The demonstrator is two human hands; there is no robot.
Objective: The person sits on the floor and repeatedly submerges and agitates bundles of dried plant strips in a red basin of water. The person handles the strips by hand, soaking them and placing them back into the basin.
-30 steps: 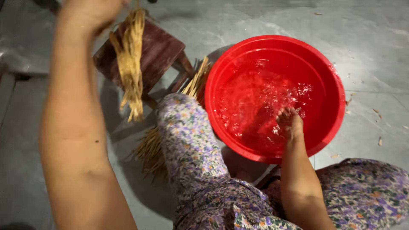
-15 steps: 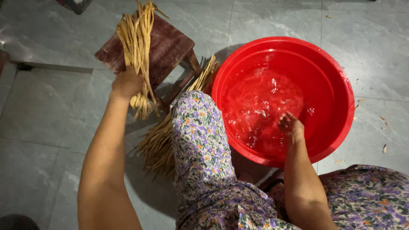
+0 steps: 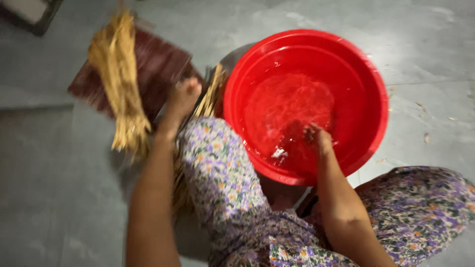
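Right hand (image 3: 316,141) dipped in the water of the red basin (image 3: 368,89) on the grey floor (image 3: 435,44), fingers under the surface, grip can't tell. Left hand (image 3: 182,98) over the knee in floral trousers (image 3: 222,178), blurred, grip can't tell. Straw bundle (image 3: 118,84) lies across the small wooden stool (image 3: 158,64), just beside that hand; more straw (image 3: 213,91) between knee and basin.

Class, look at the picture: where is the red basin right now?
The red basin sits on the grey floor, right of centre in the head view, beside the wooden stool. The right hand dips into its water.
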